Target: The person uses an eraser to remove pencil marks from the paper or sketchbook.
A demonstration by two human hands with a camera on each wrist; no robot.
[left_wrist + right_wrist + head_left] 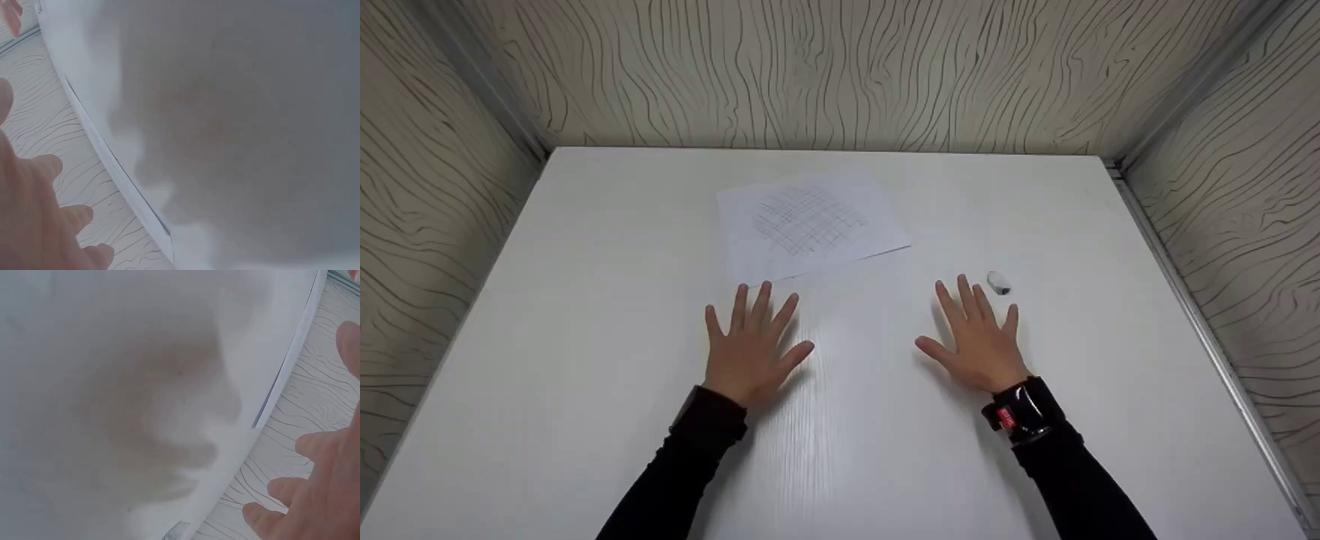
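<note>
Both hands are spread with palms down and hold nothing. My left hand (746,364) is just in front of a white sheet of paper (739,232), its fingertips close to the near edge. Crossing pencil lines (810,219) form a rounded hatched patch on that sheet. On the right, my right hand (979,349) has its fingertips near a small whitish piece with a dark end (998,283), which looks like an eraser. Shadows lie beneath both hands in the wrist views, with the palms apart from the tabletop.
A white table (585,315) carries the sheet and the small piece. Walls with a wood-grain line pattern (810,75) stand at the back and both sides. A metal rail (1215,345) runs along the right edge.
</note>
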